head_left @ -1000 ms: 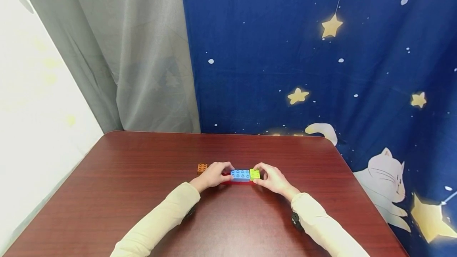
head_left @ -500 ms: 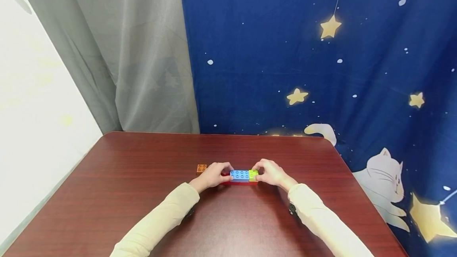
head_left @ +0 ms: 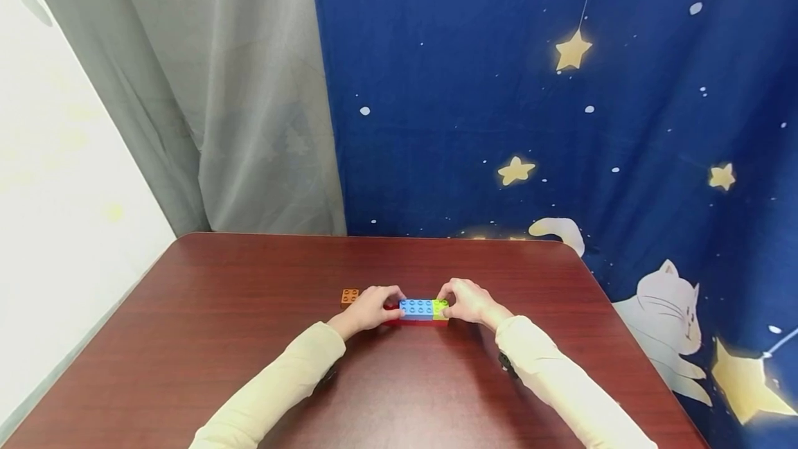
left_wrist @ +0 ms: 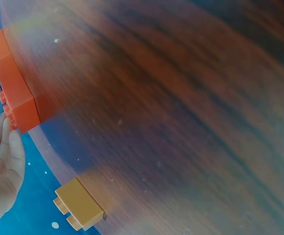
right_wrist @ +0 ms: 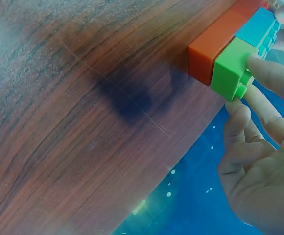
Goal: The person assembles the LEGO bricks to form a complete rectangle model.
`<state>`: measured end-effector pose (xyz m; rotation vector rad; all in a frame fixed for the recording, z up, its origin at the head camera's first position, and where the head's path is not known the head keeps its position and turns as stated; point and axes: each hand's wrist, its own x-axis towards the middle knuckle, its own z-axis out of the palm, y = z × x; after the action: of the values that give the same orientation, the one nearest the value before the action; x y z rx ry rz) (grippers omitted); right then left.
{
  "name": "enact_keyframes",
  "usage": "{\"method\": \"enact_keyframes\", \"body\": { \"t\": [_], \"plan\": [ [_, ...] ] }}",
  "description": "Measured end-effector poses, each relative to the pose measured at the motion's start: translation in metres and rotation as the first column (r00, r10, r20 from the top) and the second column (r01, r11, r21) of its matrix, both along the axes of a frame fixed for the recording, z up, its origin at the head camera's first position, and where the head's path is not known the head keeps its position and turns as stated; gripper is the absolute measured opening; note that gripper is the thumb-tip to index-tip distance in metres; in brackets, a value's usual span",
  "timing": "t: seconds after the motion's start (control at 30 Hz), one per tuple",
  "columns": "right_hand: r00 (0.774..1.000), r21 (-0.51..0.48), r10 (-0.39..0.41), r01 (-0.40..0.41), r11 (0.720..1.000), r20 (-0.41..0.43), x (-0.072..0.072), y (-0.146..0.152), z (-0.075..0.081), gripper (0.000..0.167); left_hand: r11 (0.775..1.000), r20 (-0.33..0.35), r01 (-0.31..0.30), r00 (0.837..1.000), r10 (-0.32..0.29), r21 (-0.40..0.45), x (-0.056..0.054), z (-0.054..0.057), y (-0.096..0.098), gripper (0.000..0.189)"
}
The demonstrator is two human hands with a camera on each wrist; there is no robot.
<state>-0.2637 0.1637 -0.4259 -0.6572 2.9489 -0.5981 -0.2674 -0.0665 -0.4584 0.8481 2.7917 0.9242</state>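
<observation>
A blue brick and a shorter lime-green brick sit end to end on top of long red bricks on the table. My left hand grips the blue brick's left end between thumb and fingers. At the other end, my right hand pinches the green brick, thumb and fingers on opposite sides. In the left wrist view, studs show on the uncovered end of the red bricks near my left hand. Left of that hand lies a small orange brick, touched by neither hand.
The dark red-brown table has its far edge behind the bricks. Beyond it hang a grey curtain and a blue star-patterned curtain. A bright white surface borders the table's left side.
My right hand has shifted slightly left, its fingers now covering more of the green brick. The left hand keeps its place on the blue brick. The whole head view drifts a little.
</observation>
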Motion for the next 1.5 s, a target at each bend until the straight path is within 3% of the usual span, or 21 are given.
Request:
{"method": "enact_keyframes", "body": {
  "t": [0.33,0.67,1.0,1.27,1.5],
  "plan": [
    [0.999,0.009,-0.003,0.003,1.0,-0.032,0.003,-0.002,-0.005,0.023,1.0,-0.019,0.016,1.0,-0.016,-0.005,0.001,0.004,-0.001,0.026],
    [0.993,-0.124,0.064,-0.076,0.989,-0.099,0.003,0.014,-0.021,0.026,1.0,0.011,0.003,1.0,-0.003,0.008,0.001,0.001,-0.001,0.026],
    [0.995,-0.169,0.081,-0.091,0.981,-0.064,0.0,0.023,-0.015,0.025,0.999,-0.008,0.013,1.0,-0.012,0.033,-0.001,0.002,0.0,0.023],
    [0.995,-0.201,0.088,-0.094,0.975,-0.035,0.0,0.023,-0.019,0.026,1.0,-0.006,0.015,1.0,-0.015,0.025,0.001,0.002,0.0,0.024],
    [0.996,-0.096,0.056,-0.063,0.993,-0.073,0.0,0.02,-0.017,0.026,1.0,-0.006,0.014,1.0,-0.014,0.016,0.0,0.001,0.0,0.023]
  ]
}}
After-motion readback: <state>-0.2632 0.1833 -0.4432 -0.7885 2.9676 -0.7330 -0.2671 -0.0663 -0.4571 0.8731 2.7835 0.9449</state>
